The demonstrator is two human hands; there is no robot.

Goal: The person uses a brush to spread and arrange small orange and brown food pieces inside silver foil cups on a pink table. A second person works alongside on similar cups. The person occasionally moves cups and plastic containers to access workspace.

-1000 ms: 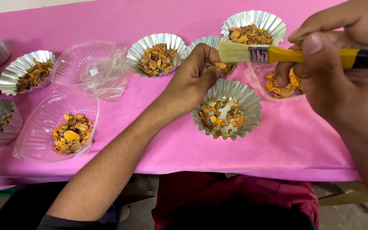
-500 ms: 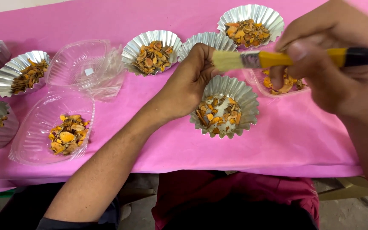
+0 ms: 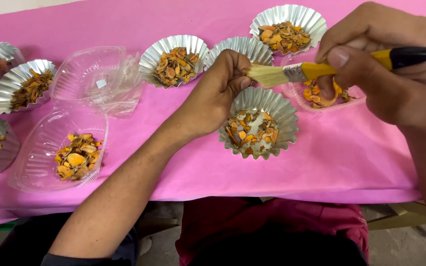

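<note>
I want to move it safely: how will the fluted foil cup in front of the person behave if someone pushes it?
The foil cup looks thin and crimped, so it probably dents easily. It holds only a few dried orange chips, so it is likely light and would slide on the pink cloth instead of tipping, given its wide, flat base.

Craft/sorting workspace: pink-covered table (image 3: 173, 162) w/ foil cups (image 3: 174, 59).

Single head-worn view, looking steeply down and forward from just above the seated person's lap, close over the near edge of the pink-covered bench (image 3: 183, 172), with both forearms entering from the bottom corners and the bench's far side running out of frame at the top.
</note>
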